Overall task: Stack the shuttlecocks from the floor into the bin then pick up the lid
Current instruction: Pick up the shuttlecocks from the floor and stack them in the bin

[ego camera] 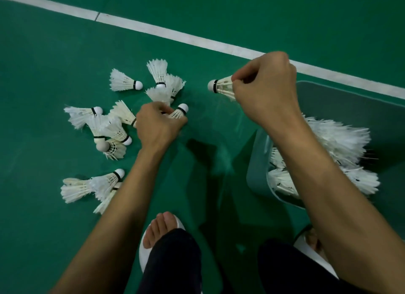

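Note:
Several white feather shuttlecocks [122, 83] lie scattered on the green court floor at the left. My left hand [158, 126] pinches one shuttlecock [180, 111] by its feathers, low over the floor, cork pointing up and right. My right hand [264, 89] grips another shuttlecock [220, 86] by its skirt, held above the floor with the cork pointing left. A grey-green bin [255, 162] stands at the right, partly hidden behind my right forearm. It holds a stack of shuttlecocks [341, 140]. A lid cannot be made out.
A white court line [153, 29] crosses the floor diagonally behind the pile. My feet in white sandals [145, 252] and dark trouser legs fill the bottom centre. A lighter green panel [350, 105] lies behind the bin.

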`<action>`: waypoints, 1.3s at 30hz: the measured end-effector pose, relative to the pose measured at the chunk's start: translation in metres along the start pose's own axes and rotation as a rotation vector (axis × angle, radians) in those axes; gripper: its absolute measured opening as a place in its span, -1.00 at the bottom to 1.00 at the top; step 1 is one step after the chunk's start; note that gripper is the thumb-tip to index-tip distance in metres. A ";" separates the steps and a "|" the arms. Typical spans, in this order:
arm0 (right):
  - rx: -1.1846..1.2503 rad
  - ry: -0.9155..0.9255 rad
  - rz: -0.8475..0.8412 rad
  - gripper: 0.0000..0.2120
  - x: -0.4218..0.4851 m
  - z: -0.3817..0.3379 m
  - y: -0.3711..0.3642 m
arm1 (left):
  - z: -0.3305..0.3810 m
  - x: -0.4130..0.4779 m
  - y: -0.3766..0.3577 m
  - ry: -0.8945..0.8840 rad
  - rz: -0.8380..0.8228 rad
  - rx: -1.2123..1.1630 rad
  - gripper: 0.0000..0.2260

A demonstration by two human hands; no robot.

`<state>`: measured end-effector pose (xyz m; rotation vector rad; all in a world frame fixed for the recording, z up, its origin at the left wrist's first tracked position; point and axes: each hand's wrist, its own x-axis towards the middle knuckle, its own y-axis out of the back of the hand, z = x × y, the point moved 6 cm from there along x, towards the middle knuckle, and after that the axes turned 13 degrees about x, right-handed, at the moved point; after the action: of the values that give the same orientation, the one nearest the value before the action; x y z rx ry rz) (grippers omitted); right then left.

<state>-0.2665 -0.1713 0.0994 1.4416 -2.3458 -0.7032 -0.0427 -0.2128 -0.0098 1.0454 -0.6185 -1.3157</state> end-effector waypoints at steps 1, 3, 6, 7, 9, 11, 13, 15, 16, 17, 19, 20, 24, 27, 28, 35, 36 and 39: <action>0.032 0.002 0.009 -0.79 0.001 0.001 0.008 | 0.012 -0.013 0.004 -0.043 -0.003 -0.044 -0.73; 0.102 0.007 0.031 -0.76 0.002 0.002 0.025 | 0.037 -0.039 0.014 -0.126 -0.001 -0.123 -0.74; 0.222 -0.017 0.122 -0.80 -0.001 0.010 0.059 | 0.077 -0.072 0.032 -0.261 0.037 -0.190 -0.77; 0.260 -0.027 0.169 -0.81 -0.004 0.013 0.075 | 0.090 -0.081 0.037 -0.309 0.051 -0.204 -0.77; 0.325 -0.045 0.255 -0.78 -0.010 0.022 0.109 | 0.117 -0.098 0.048 -0.399 0.081 -0.229 -0.78; 0.390 -0.058 0.307 -0.75 -0.018 0.030 0.146 | 0.144 -0.114 0.054 -0.483 0.106 -0.256 -0.76; 0.415 -0.077 0.365 -0.76 -0.026 0.044 0.183 | 0.173 -0.131 0.050 -0.571 0.084 -0.269 -0.75; 0.363 -0.116 0.435 -0.82 -0.034 0.065 0.215 | 0.200 -0.152 0.034 -0.663 0.015 -0.255 -0.74; 0.313 -0.147 0.466 -0.85 -0.037 0.079 0.229 | 0.212 -0.163 0.022 -0.705 -0.032 -0.234 -0.75; 0.260 -0.187 0.492 -0.87 -0.041 0.095 0.241 | 0.221 -0.174 0.010 -0.742 -0.089 -0.199 -0.74; 0.144 -0.286 0.523 -0.87 -0.051 0.128 0.258 | 0.231 -0.193 -0.018 -0.798 -0.220 -0.093 -0.73; 0.077 -0.327 0.535 -0.85 -0.057 0.142 0.263 | 0.233 -0.200 -0.031 -0.806 -0.284 -0.024 -0.73; -0.280 -0.408 0.582 -0.73 -0.071 0.173 0.269 | 0.233 -0.220 -0.071 -0.782 -0.479 0.287 -0.72; -0.419 -0.412 0.532 -0.80 -0.070 0.178 0.259 | 0.225 -0.224 -0.089 -0.751 -0.639 0.420 -0.70; -0.428 -0.403 0.514 -0.83 -0.070 0.178 0.252 | 0.220 -0.222 -0.091 -0.737 -0.673 0.446 -0.71; 0.042 -0.563 0.479 -0.84 -0.051 0.227 0.222 | 0.202 -0.201 -0.092 -0.638 -0.739 0.406 -0.71; 0.157 -0.639 0.494 -0.86 -0.048 0.240 0.219 | 0.203 -0.199 -0.093 -0.638 -0.747 0.391 -0.72; 0.354 -0.783 0.528 -0.92 -0.041 0.265 0.209 | 0.207 -0.197 -0.095 -0.653 -0.756 0.352 -0.77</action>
<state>-0.5336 0.0101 -0.0069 0.6014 -3.3928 -0.8174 -0.3046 -0.0700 0.0346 1.1833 -1.0192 -2.3182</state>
